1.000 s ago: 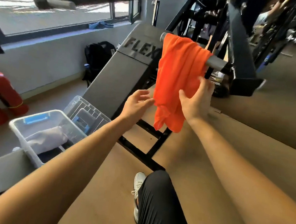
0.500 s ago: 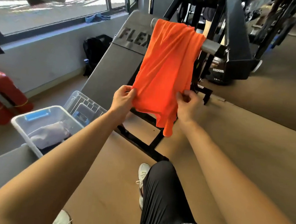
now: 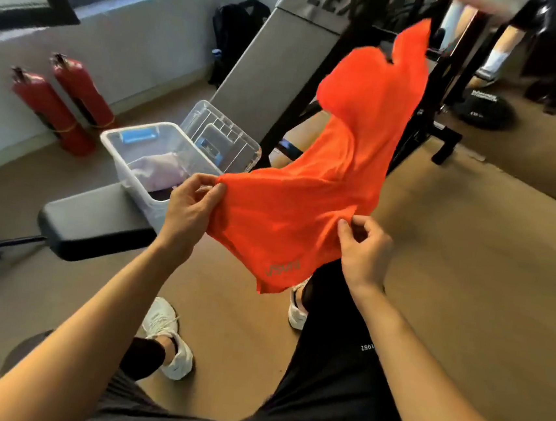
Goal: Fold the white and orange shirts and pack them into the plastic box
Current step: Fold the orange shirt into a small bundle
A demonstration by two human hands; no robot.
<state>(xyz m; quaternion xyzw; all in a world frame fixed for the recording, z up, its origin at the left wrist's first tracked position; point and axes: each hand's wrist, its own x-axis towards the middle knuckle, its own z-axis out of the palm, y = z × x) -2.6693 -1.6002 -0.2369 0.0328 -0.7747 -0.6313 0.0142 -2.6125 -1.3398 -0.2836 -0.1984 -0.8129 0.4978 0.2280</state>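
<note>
Left hand (image 3: 188,209) and right hand (image 3: 363,251) pinch the orange shirt (image 3: 303,219); plastic box (image 3: 117,157) holds white shirt (image 3: 158,174)

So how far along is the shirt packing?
Done: a pale cloth, likely the white shirt, already lies in the box, whose lid is off. In hand: the left hand and right hand each pinch the orange shirt, held up in the air and unfolded. Left: fold the orange shirt and lay it in the box.
</note>
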